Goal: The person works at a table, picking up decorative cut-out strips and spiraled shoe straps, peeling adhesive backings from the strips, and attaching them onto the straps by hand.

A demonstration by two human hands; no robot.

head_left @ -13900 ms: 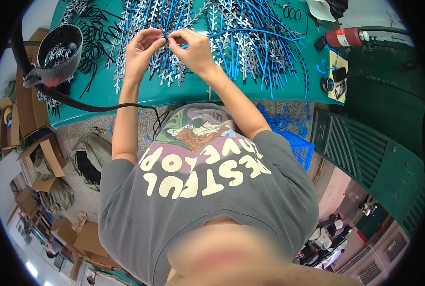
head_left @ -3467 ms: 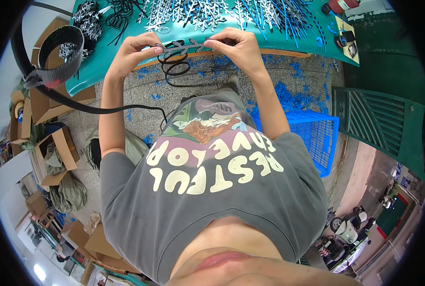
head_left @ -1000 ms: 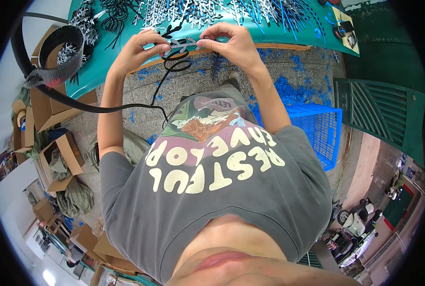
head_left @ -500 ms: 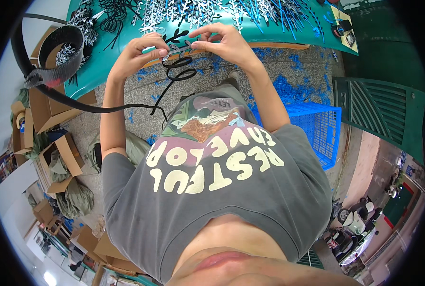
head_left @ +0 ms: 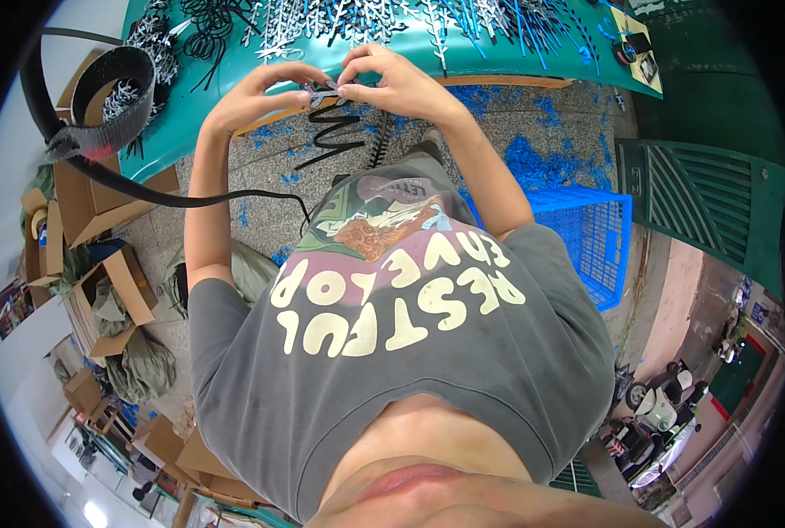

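My left hand [head_left: 265, 95] and my right hand [head_left: 397, 84] meet over the table's near edge. Between their closed fingertips they pinch a thin grey strip with leaf-shaped pieces [head_left: 325, 93], one hand at each end. A black strip [head_left: 332, 134] dangles below it in loose zigzag coils; where it joins the grey strip is hidden by the fingers. Just beyond my left hand, a pair of scissors [head_left: 280, 53] lies on the green table [head_left: 225, 84]. Many black-and-white leafy strips [head_left: 339, 25] are spread along its far side.
Blue strips [head_left: 533, 31] lie to the right, dark coils [head_left: 209, 40] to the left. A black hose [head_left: 172, 201] with a wide ring arches on my left, near cardboard boxes [head_left: 102, 202]. A blue crate [head_left: 577, 238] stands right of me, beside blue scraps [head_left: 533, 158] on the floor.
Both hands have drawn closer together around the leafy strip, the right one moving left. The black strip below has swung from round loops into a stretched zigzag.
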